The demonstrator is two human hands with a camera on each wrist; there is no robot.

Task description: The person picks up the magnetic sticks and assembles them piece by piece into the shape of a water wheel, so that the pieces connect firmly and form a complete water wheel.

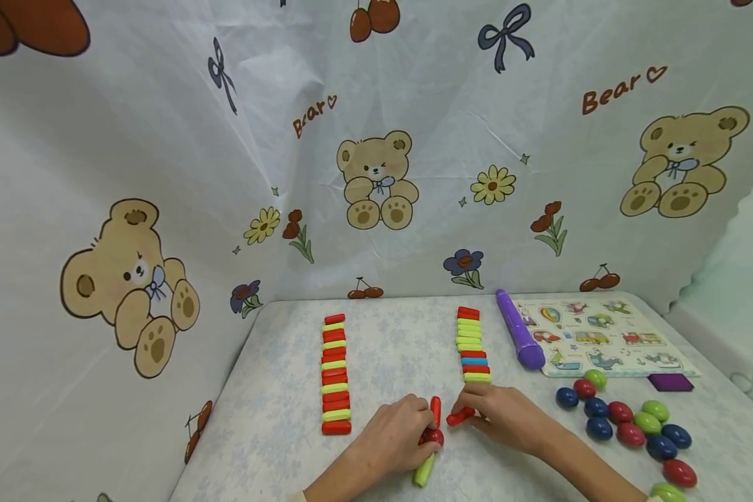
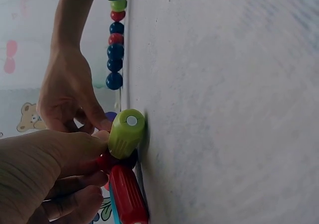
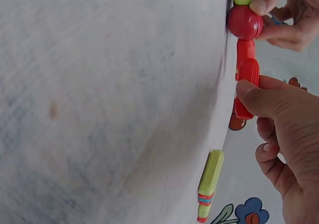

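My left hand (image 1: pixel 394 435) pinches a red ball (image 3: pixel 244 22) between thumb and fingers, low over the table. A yellow-green rod (image 1: pixel 423 471) sticks out of the ball toward me, and a red rod (image 1: pixel 436 410) points away from it on the far side. Just to the right, my right hand (image 1: pixel 500 415) pinches a loose red rod (image 3: pixel 247 92) between thumb and forefinger. In the right wrist view that rod overlaps the red rod at the ball. Part of the ball is hidden behind my left fingers in the head view.
A column of red and yellow-green rods (image 1: pixel 335 376) lies on the left. Another column (image 1: pixel 468 335), with one blue rod, lies beyond my right hand. Rightward are a purple microphone-shaped stick (image 1: pixel 519 333), a picture board (image 1: pixel 592 335), a dark purple block (image 1: pixel 670 382) and several coloured balls (image 1: pixel 630 435).
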